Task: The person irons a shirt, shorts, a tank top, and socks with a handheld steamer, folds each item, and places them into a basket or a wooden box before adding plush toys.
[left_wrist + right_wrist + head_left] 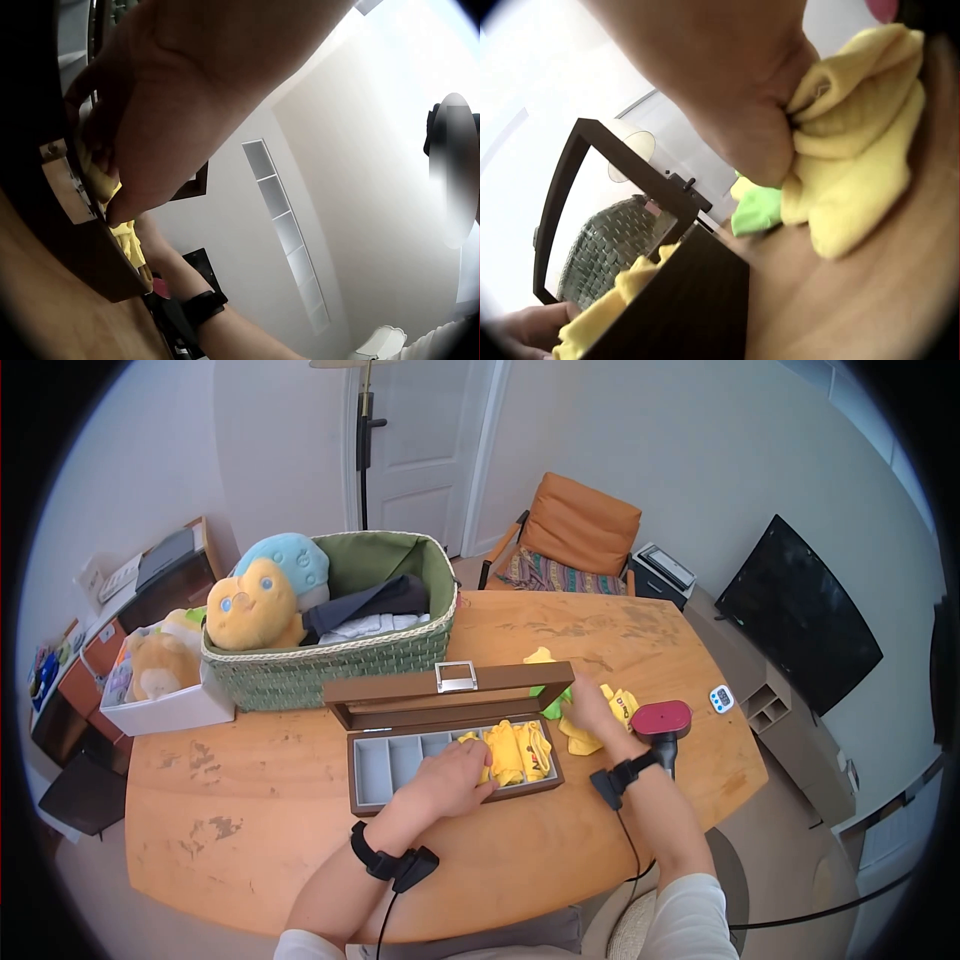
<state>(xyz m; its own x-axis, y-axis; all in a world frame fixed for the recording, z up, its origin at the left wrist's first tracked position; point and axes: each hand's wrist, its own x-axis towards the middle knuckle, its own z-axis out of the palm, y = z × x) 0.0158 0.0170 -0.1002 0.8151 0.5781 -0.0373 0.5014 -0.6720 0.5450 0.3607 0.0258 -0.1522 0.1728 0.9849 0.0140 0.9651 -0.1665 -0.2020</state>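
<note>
My left hand [455,775] reaches into a brown box [360,815] with grey compartments, its fingers curled on a yellow sock [97,176]. Beside it, several folded yellow socks [508,752] fill the right-hand compartments. To the right of the box, my right hand [590,710] is down among loose socks on the table, its fingertips hidden. In the right wrist view a yellow sock [862,150] lies against that hand, and a green sock [757,211] shows just past it. The box's windowed lid [400,685] stands raised.
A green woven basket [320,680] with plush toys and cloth stands behind the box, next to a white bin [170,713]. A handheld device with a dark red head [661,718] and a small timer [721,699] are on the table's right side.
</note>
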